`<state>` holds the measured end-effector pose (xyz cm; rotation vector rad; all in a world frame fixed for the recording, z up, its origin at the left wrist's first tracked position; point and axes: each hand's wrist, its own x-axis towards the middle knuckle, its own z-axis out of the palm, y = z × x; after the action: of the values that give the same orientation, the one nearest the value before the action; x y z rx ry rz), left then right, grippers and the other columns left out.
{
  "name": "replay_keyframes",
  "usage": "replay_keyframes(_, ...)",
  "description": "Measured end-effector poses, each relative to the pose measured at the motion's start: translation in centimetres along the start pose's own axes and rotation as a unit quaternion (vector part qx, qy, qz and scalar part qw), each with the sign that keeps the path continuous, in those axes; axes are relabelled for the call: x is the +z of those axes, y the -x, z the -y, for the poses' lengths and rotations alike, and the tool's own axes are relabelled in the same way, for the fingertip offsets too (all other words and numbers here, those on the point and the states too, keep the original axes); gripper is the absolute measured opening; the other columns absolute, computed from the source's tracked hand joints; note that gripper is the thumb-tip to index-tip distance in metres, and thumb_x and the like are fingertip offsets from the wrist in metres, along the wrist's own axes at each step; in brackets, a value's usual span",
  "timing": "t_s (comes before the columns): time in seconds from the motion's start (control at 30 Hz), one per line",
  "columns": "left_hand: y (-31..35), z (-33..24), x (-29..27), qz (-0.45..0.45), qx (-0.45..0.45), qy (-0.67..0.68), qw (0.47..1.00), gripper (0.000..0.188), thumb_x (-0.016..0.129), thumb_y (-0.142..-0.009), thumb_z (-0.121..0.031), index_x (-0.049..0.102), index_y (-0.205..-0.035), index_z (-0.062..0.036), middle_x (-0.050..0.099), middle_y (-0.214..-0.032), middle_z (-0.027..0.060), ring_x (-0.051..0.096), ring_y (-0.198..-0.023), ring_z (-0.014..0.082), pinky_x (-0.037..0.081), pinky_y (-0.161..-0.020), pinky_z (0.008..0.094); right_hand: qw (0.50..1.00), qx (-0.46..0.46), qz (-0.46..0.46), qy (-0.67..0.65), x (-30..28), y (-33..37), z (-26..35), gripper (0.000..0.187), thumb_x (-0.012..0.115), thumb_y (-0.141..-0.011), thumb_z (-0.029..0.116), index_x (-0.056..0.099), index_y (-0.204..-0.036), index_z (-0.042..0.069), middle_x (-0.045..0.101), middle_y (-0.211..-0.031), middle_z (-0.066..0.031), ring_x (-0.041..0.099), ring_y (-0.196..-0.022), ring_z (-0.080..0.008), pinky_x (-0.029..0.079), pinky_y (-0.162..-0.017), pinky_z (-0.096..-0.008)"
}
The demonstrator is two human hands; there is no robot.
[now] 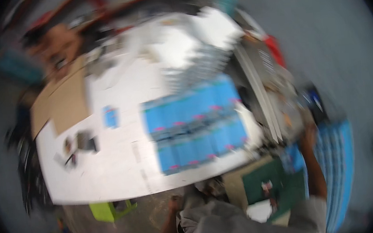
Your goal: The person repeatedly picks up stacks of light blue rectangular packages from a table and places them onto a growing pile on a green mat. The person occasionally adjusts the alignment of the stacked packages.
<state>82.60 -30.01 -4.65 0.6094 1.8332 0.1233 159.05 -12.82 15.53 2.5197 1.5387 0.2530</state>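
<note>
The whole view is smeared by motion. My left hand (175, 203) is low beside my leg, below the table's near edge, its fingers blurred. To the right, my right hand (308, 135) reaches out past the table's corner. It is nearest to a long row of blue, ribbed-looking pieces (337, 169) and a small blue item (292, 159); whether it touches either is unclear. On the white table (111, 173), blue rectangular blocks (192, 104) with pink and green marks lie in two rows.
Behind the blocks stand white-topped stacks (177, 45) with grey ridged sides. Flat brown cardboard (66, 101) lies at the left, near a small blue piece (110, 117) and small dark items (83, 141). A green stool (106, 211) is under the near edge; a dark green box (264, 181) sits beside me.
</note>
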Motion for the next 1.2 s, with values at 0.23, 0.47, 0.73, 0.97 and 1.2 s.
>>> replay_keyframes(0.23,1.1,-2.0,0.2,-0.047,0.055,-0.110,0.991,0.068,0.064,-0.084,-0.059,0.067,-0.126,-0.0066,0.068,-0.121,0.0233,0.065,-0.115,0.0367,0.049,-0.100,0.0430,0.989,-0.127,0.016,0.078,-4.3,3.0,1.3,0.046,0.061,-0.081,0.014,0.064,-0.125,0.001,0.011,-0.164,-0.0248,-0.001,-0.153,-0.0426,-0.002,-0.120,-0.0671)
replay_keyframes(0.47,3.1,-5.6,-0.1,0.001,0.022,-0.086,0.996,0.081,0.069,-0.080,-0.062,0.063,-0.130,0.0014,0.064,-0.128,0.0265,0.061,-0.120,0.0371,0.047,-0.103,0.0441,0.934,-0.244,-0.260,0.015,-2.1,15.4,6.1,0.054,0.048,-0.097,0.038,0.056,-0.135,0.001,0.030,-0.158,-0.0260,0.020,-0.151,-0.0417,0.006,-0.119,-0.0662)
replay_keyframes(0.73,4.3,-7.0,-0.2,-0.008,0.112,-0.098,0.989,0.054,0.063,-0.086,-0.047,0.072,-0.113,-0.0014,0.069,-0.112,0.0265,0.066,-0.107,0.0430,0.051,-0.094,0.0458,0.933,0.020,0.151,-0.326,2.1,30.9,15.4,0.045,0.060,-0.095,0.031,0.060,-0.131,0.003,0.054,-0.126,-0.0153,0.046,-0.118,-0.0284,0.033,-0.099,-0.0479)
replay_keyframes(0.97,0.7,-5.8,0.9,-0.059,0.187,-0.128,0.972,0.054,0.064,-0.084,-0.056,0.073,-0.117,-0.0147,0.071,-0.116,0.0147,0.067,-0.109,0.0336,0.051,-0.097,0.0427,0.736,-0.095,0.314,-0.593,-7.1,32.0,20.0,0.038,0.069,-0.094,0.026,0.064,-0.125,0.005,0.071,-0.100,-0.0054,0.064,-0.091,-0.0163,0.053,-0.082,-0.0335)
replay_keyframes(1.2,0.3,-5.9,0.7,-0.059,0.166,-0.126,0.976,0.058,0.062,-0.086,-0.059,0.071,-0.122,-0.0149,0.069,-0.123,0.0139,0.064,-0.116,0.0338,0.049,-0.101,0.0428,0.460,-0.307,0.591,-0.588,-30.3,29.7,19.5,0.026,0.069,-0.093,0.019,0.068,-0.115,0.004,0.068,-0.098,-0.0047,0.060,-0.087,-0.0149,0.050,-0.081,-0.0310)
